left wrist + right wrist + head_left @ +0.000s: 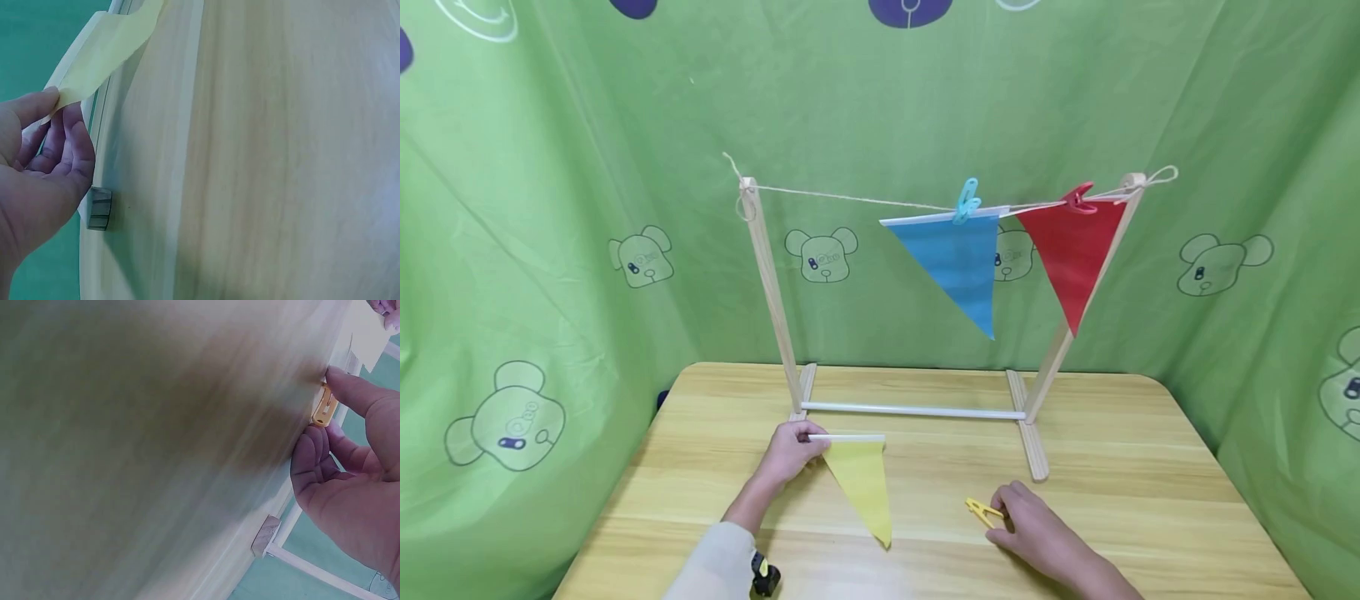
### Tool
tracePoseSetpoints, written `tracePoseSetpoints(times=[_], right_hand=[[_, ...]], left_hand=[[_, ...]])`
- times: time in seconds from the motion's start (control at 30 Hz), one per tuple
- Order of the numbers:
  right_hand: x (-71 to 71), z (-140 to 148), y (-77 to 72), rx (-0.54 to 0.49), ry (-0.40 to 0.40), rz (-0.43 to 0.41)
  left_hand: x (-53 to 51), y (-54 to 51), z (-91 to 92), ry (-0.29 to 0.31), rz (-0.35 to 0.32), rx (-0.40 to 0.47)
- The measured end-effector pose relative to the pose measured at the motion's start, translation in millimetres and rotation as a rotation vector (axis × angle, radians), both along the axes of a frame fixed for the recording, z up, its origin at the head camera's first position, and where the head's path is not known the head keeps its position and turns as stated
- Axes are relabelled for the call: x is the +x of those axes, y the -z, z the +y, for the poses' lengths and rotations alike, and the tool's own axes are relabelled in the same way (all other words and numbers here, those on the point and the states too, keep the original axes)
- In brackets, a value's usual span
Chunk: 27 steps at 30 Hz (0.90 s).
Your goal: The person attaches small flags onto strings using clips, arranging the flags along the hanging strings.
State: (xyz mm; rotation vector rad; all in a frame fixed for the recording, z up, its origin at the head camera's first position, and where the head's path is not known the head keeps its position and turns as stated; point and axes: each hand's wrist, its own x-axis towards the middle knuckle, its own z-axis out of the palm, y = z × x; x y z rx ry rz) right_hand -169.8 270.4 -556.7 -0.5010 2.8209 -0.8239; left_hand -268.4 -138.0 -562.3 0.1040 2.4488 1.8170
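My left hand (792, 451) pinches the left corner of a yellow triangular flag (861, 483), by its white top strip; the flag hangs point down. In the left wrist view, thumb and fingers grip the flag's (112, 50) corner. To the right, my right hand (1030, 527) holds a yellow clothespin (982, 510) between thumb and fingers, low over the table. The right wrist view shows the clothespin (324, 406) between the fingertips. A string (850, 198) spans two wooden posts, bearing a blue flag (958, 258) under a light blue clothespin (967, 202) and a red flag (1071, 250) under a red clothespin (1079, 200).
The wooden stand has a left post (772, 292), a right post (1052, 367), flat feet and a white crossbar (917, 411) near the table (1112, 450). A small black object (765, 577) lies beside the left sleeve. Behind everything hangs a green curtain (880, 100).
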Motion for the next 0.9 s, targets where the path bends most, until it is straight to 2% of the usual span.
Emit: tracePoseSetpoints(times=[0.13, 0.43, 0.63, 0.9], right_hand=[[0.7, -1.0, -0.2, -0.004, 0.009, 0.011], [1.3, -2.3, -0.1, 0.026, 0.047, 0.063], [-1.1, -3.4, -0.8, 0.012, 0.105, 0.077], [-6.5, -2.9, -6.7, -0.054, 0.150, 0.128]], left_hand=[[-1.3, 5.0, 0.8, -0.029, -0.028, 0.041], [0.4, 11.0, 5.7, -0.093, -0.042, 0.158], [0.2, 10.5, 7.9, -0.123, -0.050, 0.205], [1.2, 4.2, 9.1, -0.158, -0.048, 0.200]])
